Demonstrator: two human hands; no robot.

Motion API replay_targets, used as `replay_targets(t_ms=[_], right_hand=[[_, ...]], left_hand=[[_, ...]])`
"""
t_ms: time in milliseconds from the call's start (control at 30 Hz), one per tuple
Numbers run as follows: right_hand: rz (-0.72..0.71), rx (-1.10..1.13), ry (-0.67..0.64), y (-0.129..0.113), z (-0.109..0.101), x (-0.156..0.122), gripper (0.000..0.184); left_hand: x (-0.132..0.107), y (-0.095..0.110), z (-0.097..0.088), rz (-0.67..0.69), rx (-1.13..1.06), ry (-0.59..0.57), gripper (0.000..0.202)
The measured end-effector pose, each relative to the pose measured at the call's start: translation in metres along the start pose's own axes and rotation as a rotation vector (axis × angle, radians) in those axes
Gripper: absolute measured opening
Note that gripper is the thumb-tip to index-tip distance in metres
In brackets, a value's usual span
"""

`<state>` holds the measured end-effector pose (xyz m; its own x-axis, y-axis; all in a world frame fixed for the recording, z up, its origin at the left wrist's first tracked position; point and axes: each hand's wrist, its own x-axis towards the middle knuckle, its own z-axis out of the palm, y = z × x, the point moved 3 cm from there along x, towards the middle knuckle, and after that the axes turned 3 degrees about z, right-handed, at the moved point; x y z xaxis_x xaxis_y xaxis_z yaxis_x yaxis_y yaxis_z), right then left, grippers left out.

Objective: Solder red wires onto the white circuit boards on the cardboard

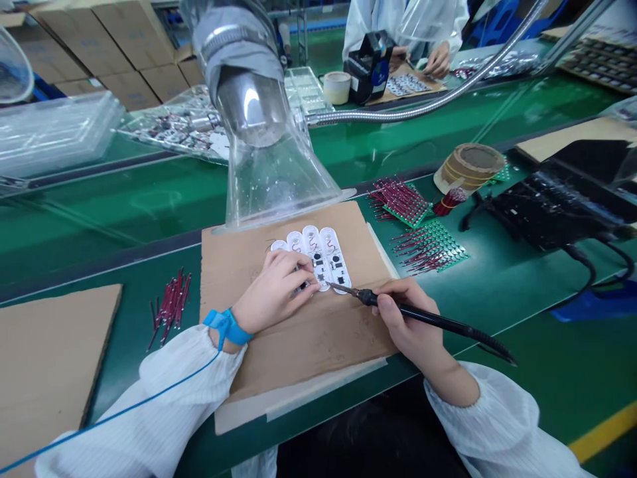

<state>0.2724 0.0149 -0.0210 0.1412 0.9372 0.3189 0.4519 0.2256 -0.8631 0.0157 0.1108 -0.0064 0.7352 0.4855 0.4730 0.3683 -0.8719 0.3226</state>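
Several white, round-ended plastic cases with small circuit boards and red and black wires (332, 255) lie side by side on a brown cardboard sheet (318, 332). My left hand (281, 285), with a blue wrist strap (227, 328), rests over the left cases, its fingers bent and closed near the boards. What its fingertips hold, if anything, is too small to make out. In my right hand (411, 322) is a black soldering iron (393, 304), gripped like a pen. Its metal tip points left, at the lower end of the cases near my left fingertips.
A clear fume hood (279, 179) hangs just beyond the cases. Loose red wires (172, 302) lie left; green circuit boards with red wires (430, 249), a tape roll (468, 166) and a black device (562, 192) are right. Across the bench, a co-worker's hands (438, 61) handle parts.
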Motion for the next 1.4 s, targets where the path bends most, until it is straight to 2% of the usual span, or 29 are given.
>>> replay_targets(t_ms=[133,333,567,767,1067,1167,1400], right_hand=[[-0.028,-0.012,-0.057,-0.002,0.0005,0.0005,0.016],[-0.002,0.001,-0.031,0.0004,-0.0007,-0.0008,0.02],[-0.019,-0.005,-0.103,0.0016,0.0014,0.0005,0.025],[0.017,0.006,-0.093,0.0044,0.0002,-0.0006,0.029],[-0.003,0.009,-0.147,0.0024,0.0014,0.0001,0.022],[0.006,0.024,-0.114,0.0037,0.0003,-0.0017,0.025],[0.049,0.035,0.084,0.0054,-0.0031,-0.005,0.026]], left_hand=[[0.0001,-0.0001,0.0005,0.004,0.005,-0.003,0.013],[0.0004,-0.0007,-0.0003,0.009,0.001,0.005,0.015],[-0.0008,-0.0021,-0.0003,-0.011,-0.006,-0.023,0.015],[-0.002,-0.0039,-0.0025,-0.008,-0.014,-0.032,0.014],[-0.0022,-0.0047,-0.0031,-0.006,-0.023,-0.042,0.013],[-0.0032,-0.0059,-0.0037,0.007,-0.019,-0.002,0.013],[0.001,0.0029,0.0009,0.007,0.008,0.06,0.008]])
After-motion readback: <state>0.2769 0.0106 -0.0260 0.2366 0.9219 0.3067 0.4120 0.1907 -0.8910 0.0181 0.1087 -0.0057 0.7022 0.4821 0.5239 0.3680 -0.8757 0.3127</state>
